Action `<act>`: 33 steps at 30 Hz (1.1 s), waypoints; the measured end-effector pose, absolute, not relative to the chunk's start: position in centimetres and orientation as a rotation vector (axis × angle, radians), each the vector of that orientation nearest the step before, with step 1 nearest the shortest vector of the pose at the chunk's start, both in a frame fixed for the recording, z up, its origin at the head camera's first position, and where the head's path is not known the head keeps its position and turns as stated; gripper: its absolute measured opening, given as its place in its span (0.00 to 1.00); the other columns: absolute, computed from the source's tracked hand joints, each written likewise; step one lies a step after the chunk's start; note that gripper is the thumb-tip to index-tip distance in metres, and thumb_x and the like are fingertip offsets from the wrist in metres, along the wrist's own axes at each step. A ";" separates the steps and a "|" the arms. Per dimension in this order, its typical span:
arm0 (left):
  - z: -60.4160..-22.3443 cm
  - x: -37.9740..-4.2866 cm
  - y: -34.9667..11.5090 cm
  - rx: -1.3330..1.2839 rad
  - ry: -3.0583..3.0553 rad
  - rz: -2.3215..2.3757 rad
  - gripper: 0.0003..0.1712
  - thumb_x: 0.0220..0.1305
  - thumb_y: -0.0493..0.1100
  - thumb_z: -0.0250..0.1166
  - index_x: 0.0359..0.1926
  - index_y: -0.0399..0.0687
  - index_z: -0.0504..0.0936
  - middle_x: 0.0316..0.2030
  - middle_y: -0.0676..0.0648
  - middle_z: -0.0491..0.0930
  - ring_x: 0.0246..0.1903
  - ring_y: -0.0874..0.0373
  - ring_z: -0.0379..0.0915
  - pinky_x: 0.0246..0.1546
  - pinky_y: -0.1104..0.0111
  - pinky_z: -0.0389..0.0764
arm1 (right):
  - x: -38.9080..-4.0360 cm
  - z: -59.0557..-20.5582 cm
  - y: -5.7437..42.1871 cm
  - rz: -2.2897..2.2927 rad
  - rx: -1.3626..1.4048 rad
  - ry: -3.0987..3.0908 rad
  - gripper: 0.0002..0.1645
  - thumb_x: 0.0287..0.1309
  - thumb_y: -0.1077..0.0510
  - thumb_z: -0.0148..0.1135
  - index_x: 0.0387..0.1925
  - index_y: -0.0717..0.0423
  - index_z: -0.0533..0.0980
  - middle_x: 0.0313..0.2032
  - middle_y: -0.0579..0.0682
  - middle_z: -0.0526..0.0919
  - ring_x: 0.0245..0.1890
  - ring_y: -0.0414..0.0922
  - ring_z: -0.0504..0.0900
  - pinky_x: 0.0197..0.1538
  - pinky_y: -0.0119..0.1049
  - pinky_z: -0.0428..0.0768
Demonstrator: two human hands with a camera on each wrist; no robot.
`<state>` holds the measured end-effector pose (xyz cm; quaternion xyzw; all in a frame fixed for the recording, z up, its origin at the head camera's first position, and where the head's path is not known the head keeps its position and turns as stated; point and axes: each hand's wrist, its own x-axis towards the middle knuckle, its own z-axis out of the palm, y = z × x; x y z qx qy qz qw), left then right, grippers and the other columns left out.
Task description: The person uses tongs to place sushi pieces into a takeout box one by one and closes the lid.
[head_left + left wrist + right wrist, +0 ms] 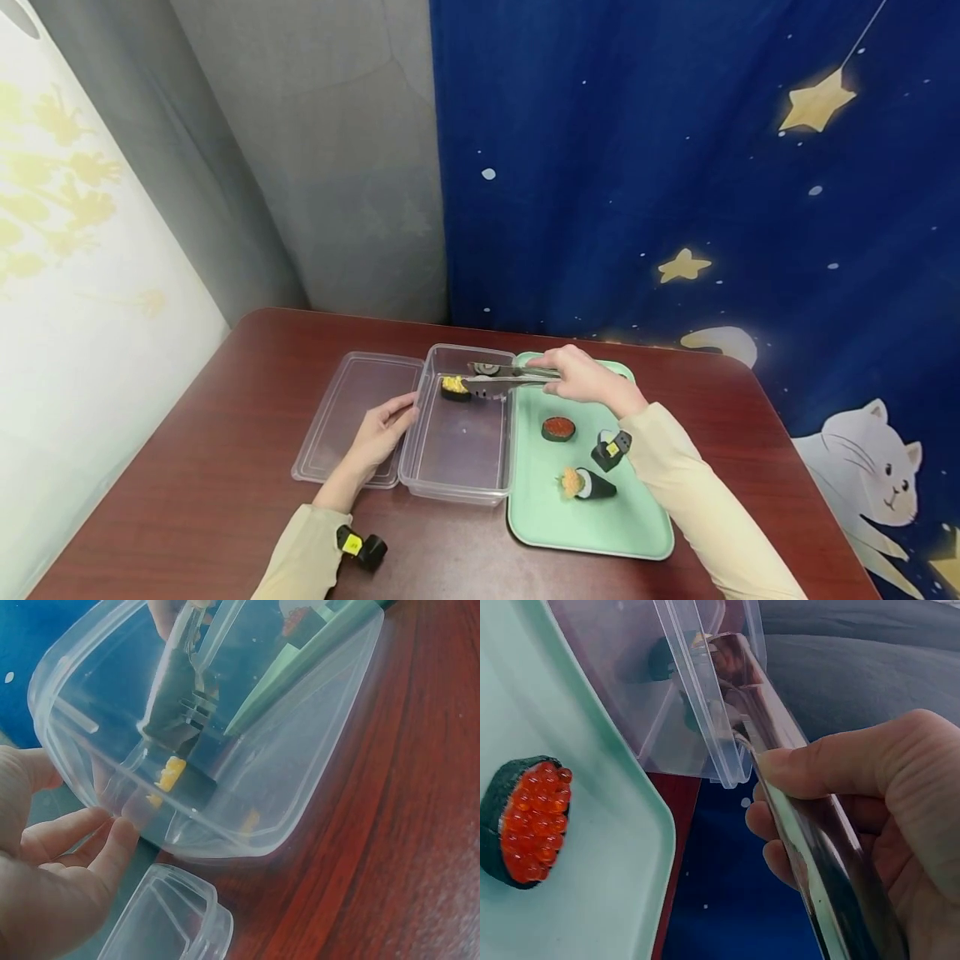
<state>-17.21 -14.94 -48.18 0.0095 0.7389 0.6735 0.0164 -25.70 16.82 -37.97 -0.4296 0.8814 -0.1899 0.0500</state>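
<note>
My right hand [581,375] grips metal tongs [802,795], whose tips reach inside the clear plastic container [457,487]. The tong arms stand apart. Beside their tips lies a yellow-topped sushi piece [454,387] wrapped in black seaweed. A dark, round sushi piece [486,368] is close to the far tong arm; whether the tongs touch either piece I cannot tell. My left hand [382,433] touches the container's left side with its fingertips, from outside. On the green tray [540,525] sit a red roe sushi [558,429] and a cone-shaped hand roll [596,484].
A clear lid [352,417] lies flat to the container's left, under my left hand. The tray stands against the container's right side. Another white-and-dark piece on the tray is partly hidden by my right wrist camera [611,450]. Curtains hang behind the brown table [202,450].
</note>
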 end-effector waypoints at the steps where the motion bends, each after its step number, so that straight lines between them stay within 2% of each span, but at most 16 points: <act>1: -48.2 -17.2 -14.9 0.029 2.300 2.093 0.22 0.66 0.34 0.56 0.58 0.26 0.69 0.55 0.30 0.72 0.46 0.69 0.72 0.47 0.82 0.70 | -25.9 -37.9 16.7 -0.542 -1.328 2.682 0.24 0.48 0.70 0.64 0.51 0.69 0.77 0.43 0.60 0.82 0.20 0.35 0.64 0.29 0.31 0.69; 5: -48.2 -17.3 -14.9 0.022 2.302 2.089 0.22 0.66 0.34 0.56 0.59 0.26 0.69 0.55 0.31 0.72 0.46 0.70 0.71 0.47 0.82 0.69 | -26.2 -37.3 16.1 -0.425 -1.352 2.675 0.24 0.46 0.72 0.62 0.50 0.67 0.78 0.42 0.59 0.83 0.24 0.36 0.67 0.30 0.31 0.70; 9: -48.3 -17.3 -14.8 0.024 2.296 2.096 0.22 0.66 0.34 0.57 0.58 0.26 0.69 0.56 0.31 0.72 0.49 0.64 0.72 0.47 0.82 0.69 | -26.2 -36.5 15.4 -0.367 -1.312 2.652 0.26 0.42 0.75 0.57 0.49 0.66 0.79 0.45 0.58 0.82 0.20 0.38 0.59 0.26 0.31 0.64; 12: -48.3 -17.4 -14.8 0.016 2.296 2.098 0.22 0.66 0.34 0.57 0.58 0.26 0.69 0.56 0.31 0.72 0.51 0.59 0.72 0.47 0.82 0.70 | -26.3 -36.3 14.8 -0.320 -1.282 2.640 0.28 0.41 0.76 0.54 0.49 0.65 0.79 0.47 0.58 0.82 0.21 0.38 0.62 0.27 0.30 0.64; 14: -48.4 -17.3 -14.8 0.012 2.300 2.094 0.22 0.66 0.34 0.57 0.58 0.26 0.69 0.56 0.31 0.72 0.51 0.58 0.71 0.47 0.82 0.70 | -26.3 -36.2 14.5 -0.283 -1.265 2.637 0.28 0.42 0.77 0.53 0.49 0.65 0.79 0.47 0.58 0.82 0.24 0.38 0.67 0.28 0.29 0.66; 18: -48.3 -17.3 -14.7 0.013 2.303 2.096 0.22 0.66 0.34 0.57 0.58 0.26 0.69 0.55 0.31 0.72 0.49 0.62 0.72 0.47 0.81 0.70 | -26.3 -36.0 14.0 -0.245 -1.229 2.625 0.28 0.42 0.77 0.51 0.49 0.66 0.79 0.49 0.58 0.81 0.29 0.41 0.74 0.31 0.31 0.69; 20: -48.3 -17.3 -14.7 0.011 2.303 2.101 0.22 0.66 0.34 0.57 0.58 0.26 0.70 0.55 0.31 0.72 0.47 0.65 0.72 0.46 0.81 0.70 | -26.4 -36.0 13.9 -0.241 -1.207 2.626 0.28 0.42 0.77 0.51 0.49 0.66 0.79 0.49 0.58 0.81 0.34 0.43 0.79 0.33 0.30 0.72; 23: -48.2 -17.2 -14.7 0.011 2.304 2.103 0.22 0.66 0.34 0.57 0.58 0.26 0.70 0.55 0.31 0.73 0.45 0.69 0.72 0.46 0.81 0.70 | -26.3 -35.9 13.7 -0.228 -1.183 2.628 0.28 0.43 0.77 0.51 0.49 0.65 0.79 0.49 0.58 0.81 0.43 0.47 0.81 0.37 0.32 0.76; 25: -48.1 -17.2 -14.7 0.012 2.306 2.102 0.22 0.66 0.34 0.57 0.58 0.25 0.70 0.55 0.31 0.72 0.46 0.67 0.72 0.46 0.81 0.70 | -26.2 -35.7 13.6 -0.206 -1.178 2.631 0.28 0.43 0.78 0.51 0.49 0.65 0.79 0.49 0.57 0.81 0.48 0.49 0.79 0.42 0.34 0.78; 30: -48.1 -17.1 -14.7 0.015 2.310 2.103 0.22 0.66 0.34 0.57 0.58 0.25 0.70 0.55 0.30 0.72 0.47 0.65 0.73 0.46 0.81 0.70 | -25.8 -35.4 12.7 -0.124 -1.160 2.653 0.26 0.43 0.78 0.53 0.47 0.63 0.80 0.47 0.56 0.82 0.48 0.50 0.80 0.43 0.37 0.79; 33: -48.1 -17.1 -14.7 0.018 2.311 2.110 0.21 0.66 0.33 0.57 0.57 0.25 0.70 0.54 0.30 0.73 0.45 0.69 0.73 0.46 0.81 0.71 | -25.8 -35.5 12.1 -0.082 -1.170 2.656 0.24 0.44 0.77 0.55 0.46 0.63 0.81 0.46 0.56 0.82 0.47 0.49 0.80 0.43 0.37 0.79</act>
